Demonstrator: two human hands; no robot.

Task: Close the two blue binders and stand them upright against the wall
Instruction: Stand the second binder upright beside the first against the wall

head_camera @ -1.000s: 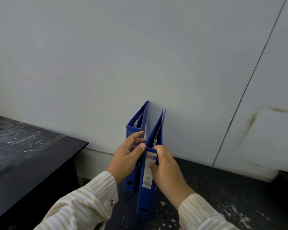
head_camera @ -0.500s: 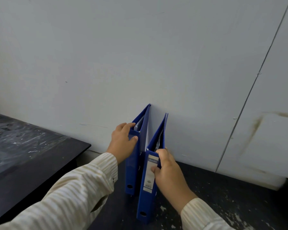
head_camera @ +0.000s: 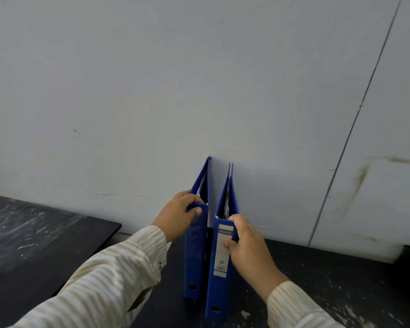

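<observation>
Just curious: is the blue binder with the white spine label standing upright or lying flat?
Upright: the blue binder with the white spine label stands on end on the dark tabletop, right hand gripping it.

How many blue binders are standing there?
2. The left binder stands against the wall, held by the left hand; the right binder stands beside it, held by the right hand.

A: What's worn?
B: Cream long shirt sleeves with thin tan stripes: left sleeve (head_camera: pixel 109 280), right sleeve (head_camera: pixel 294 306).
A: Cuffs?
B: A small dark button (head_camera: pixel 159 264) on the left cuff; left hand (head_camera: pixel 178 215) and right hand (head_camera: pixel 249 247) bare.
</observation>
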